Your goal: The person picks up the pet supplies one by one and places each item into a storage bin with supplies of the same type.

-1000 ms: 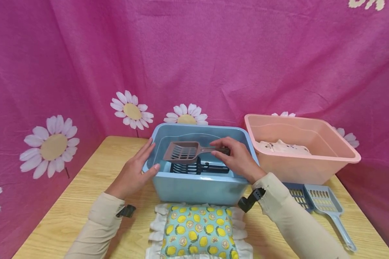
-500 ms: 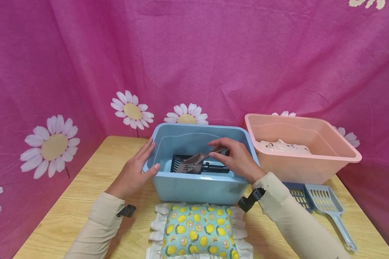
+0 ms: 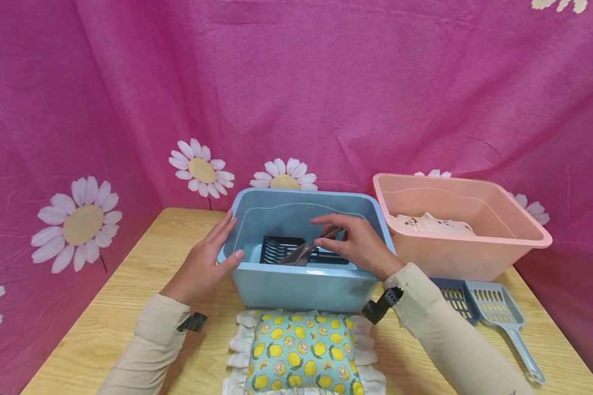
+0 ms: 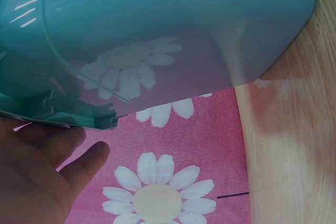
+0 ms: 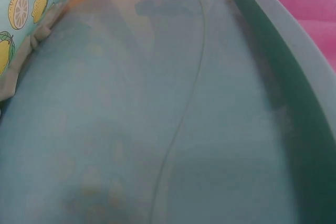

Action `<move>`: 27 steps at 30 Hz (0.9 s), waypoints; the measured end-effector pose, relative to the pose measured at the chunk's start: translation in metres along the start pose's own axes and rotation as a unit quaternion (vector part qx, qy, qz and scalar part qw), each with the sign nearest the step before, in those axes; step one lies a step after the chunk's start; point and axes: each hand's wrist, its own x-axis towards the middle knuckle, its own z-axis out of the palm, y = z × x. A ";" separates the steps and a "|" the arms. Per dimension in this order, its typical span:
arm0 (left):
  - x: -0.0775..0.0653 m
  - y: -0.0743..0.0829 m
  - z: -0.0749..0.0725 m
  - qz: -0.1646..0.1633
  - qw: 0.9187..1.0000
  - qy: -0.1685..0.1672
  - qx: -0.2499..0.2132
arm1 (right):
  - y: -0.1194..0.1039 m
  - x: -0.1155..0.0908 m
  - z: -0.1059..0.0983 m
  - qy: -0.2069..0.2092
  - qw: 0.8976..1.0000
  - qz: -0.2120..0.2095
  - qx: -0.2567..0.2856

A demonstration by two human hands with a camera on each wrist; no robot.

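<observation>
My left hand [image 3: 205, 269] rests on the left end of a blue plastic tub [image 3: 301, 288], fingers fairly straight along its rim; the left wrist view shows the fingers [image 4: 86, 163] by that rim. Inside the tub, my right hand [image 3: 363, 244] pinches the handle of a brown slotted litter scoop [image 3: 298, 255]. That scoop tilts, its head low over a black litter scoop [image 3: 279, 247] lying on the tub floor. Whether the two scoops touch is unclear. In the right wrist view the tub's outer wall [image 5: 157, 103] fills most of the picture, and no hand shows.
A pink tub [image 3: 459, 258] holding a white patterned cloth item [image 3: 432, 225] stands right of the blue one. Before it lie a dark blue scoop [image 3: 457, 302] and a grey-blue scoop [image 3: 499, 307]. A lemon-print cushion [image 3: 303, 351] lies at the front of the wooden table [image 3: 94, 329].
The brown scoop has swung from nearly level above the black scoop to tilted head-down, lower in the blue tub. My left hand has stayed on the rim.
</observation>
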 end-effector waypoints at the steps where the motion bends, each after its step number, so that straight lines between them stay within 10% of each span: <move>1: 0.000 0.000 0.000 0.000 1.000 0.000 -0.001 | 0.000 0.000 0.000 -0.002 1.000 0.002 -0.002; 27: 0.000 0.001 -0.001 -0.002 1.000 -0.003 -0.005 | -0.002 -0.002 0.000 0.044 0.997 0.059 -0.021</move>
